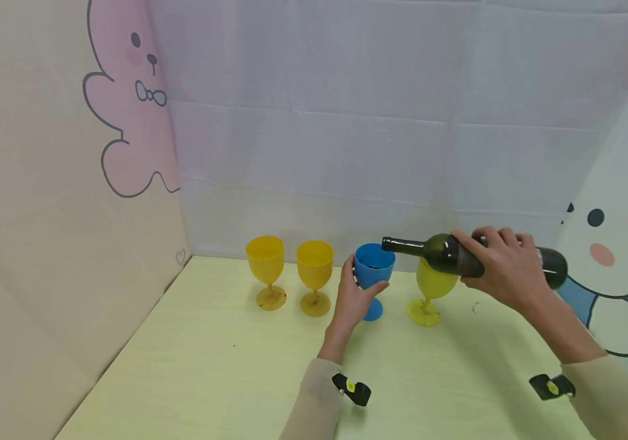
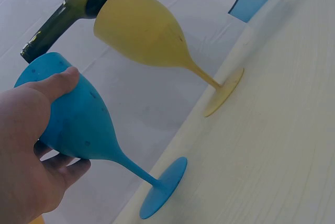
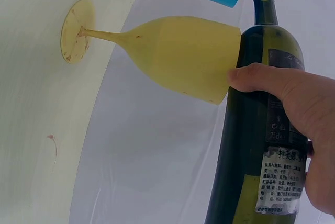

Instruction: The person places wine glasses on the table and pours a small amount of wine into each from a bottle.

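Observation:
My left hand point(image 1: 353, 296) grips the bowl of a blue goblet point(image 1: 375, 272), thumb on the near side and fingers round the far side. The goblet stands upright, its round foot on the table. In my right hand point(image 1: 503, 266) is a dark green wine bottle point(image 1: 440, 253), held round its body and tipped nearly level. Its neck points left, with the mouth over the blue goblet's rim. A light yellow goblet point(image 1: 429, 284) stands behind the bottle, which partly covers its rim. In the right wrist view a white printed label point(image 3: 282, 179) shows on the bottle.
Two deeper yellow goblets point(image 1: 266, 260) point(image 1: 315, 266) stand in a row left of the blue one. The pale table point(image 1: 209, 366) meets a white cloth backdrop point(image 1: 314, 122) behind the goblets. Side panels with cartoon animals flank both sides.

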{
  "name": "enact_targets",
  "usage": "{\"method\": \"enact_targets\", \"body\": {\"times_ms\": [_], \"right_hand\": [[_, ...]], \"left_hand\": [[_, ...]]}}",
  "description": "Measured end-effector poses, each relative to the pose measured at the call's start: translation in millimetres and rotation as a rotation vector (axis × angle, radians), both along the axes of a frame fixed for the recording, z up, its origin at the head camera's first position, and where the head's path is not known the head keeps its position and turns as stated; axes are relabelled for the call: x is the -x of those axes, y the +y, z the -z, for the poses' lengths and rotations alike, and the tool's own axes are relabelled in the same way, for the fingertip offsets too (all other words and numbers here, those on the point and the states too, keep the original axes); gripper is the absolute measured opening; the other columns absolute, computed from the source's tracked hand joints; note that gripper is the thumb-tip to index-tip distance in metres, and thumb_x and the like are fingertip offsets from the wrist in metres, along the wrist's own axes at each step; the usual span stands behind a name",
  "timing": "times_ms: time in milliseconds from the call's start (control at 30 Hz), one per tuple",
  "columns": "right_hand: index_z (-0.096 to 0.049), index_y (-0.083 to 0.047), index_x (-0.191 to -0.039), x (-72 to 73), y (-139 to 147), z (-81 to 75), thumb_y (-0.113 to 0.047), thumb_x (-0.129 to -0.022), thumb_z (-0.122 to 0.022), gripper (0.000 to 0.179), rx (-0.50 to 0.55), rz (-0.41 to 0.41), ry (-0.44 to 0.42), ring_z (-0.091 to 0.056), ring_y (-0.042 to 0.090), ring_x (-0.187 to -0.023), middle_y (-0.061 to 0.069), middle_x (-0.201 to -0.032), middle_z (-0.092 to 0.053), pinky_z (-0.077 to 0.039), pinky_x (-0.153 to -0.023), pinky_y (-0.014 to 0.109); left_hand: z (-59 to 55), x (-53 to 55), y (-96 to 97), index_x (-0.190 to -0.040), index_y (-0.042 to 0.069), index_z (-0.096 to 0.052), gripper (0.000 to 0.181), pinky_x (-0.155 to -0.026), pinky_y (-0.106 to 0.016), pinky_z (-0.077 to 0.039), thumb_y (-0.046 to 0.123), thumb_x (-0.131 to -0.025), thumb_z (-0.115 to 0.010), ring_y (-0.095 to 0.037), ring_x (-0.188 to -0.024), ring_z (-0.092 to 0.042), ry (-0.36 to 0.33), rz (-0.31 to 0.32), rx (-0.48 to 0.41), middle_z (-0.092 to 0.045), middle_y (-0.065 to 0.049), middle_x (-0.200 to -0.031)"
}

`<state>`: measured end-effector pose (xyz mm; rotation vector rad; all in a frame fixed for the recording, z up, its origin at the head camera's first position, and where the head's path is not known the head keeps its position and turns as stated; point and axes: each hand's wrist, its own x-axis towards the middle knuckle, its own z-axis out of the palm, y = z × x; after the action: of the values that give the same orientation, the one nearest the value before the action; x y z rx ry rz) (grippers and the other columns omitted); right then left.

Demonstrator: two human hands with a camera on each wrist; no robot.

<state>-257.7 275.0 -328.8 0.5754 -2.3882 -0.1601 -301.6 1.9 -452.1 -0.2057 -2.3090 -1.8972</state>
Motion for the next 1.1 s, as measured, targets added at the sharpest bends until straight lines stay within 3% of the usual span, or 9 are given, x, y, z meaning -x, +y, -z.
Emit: {"method": "enact_targets", "body": {"times_ms": [1100], "right_hand": [[-0.051, -0.02, -0.142, -23.2, -7, 10.1, -0.035, -0.053, -0.096, 0.1, 0.111, 0.027, -0.005, -0.046, 0.044, -0.098, 0.022, -0.116, -0.054, -0.037, -0.077, 0.059]], "left_hand": [[-0.2, -0.5, 1.3, -0.157, 0.027, -0.022, 0.091, -0.113, -0.056, -0.039, 0.042, -0.085, -0.077, -0.032, -0.146, -0.035, -0.02, -0.007, 0.004, -0.032, -0.001, -0.161]]}}
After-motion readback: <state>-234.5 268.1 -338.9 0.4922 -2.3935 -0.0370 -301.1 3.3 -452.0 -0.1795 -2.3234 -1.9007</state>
